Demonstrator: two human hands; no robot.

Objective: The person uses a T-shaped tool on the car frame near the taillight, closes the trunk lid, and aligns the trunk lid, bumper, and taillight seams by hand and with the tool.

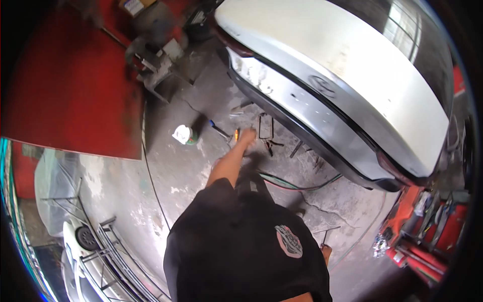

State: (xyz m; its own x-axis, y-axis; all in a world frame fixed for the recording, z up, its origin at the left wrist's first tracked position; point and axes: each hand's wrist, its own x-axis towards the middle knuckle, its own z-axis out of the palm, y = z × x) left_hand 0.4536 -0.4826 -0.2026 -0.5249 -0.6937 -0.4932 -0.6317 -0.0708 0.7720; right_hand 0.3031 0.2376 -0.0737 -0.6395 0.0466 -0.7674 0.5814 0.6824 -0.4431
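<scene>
My left hand [247,137] reaches down among tools on the concrete floor; it is small and its fingers cannot be made out. Just left of it lies an orange-handled tool [237,134], with a blue-ended long tool [220,131] farther left. To its right are a rectangular metal frame like a hacksaw [265,126] and dark-handled pliers [270,146]. Low at my right side, my right hand [326,250] is closed around a T-handle wrench [328,233], its crossbar pointing forward. My shirt partly hides that arm.
A silver car's rear bumper [302,136] overhangs the tools. A white tub [183,134] stands left of them. Hoses [302,188] cross the floor. Red panel [75,90] and chair [161,73] are at left; a red tool cart [427,236] is at right.
</scene>
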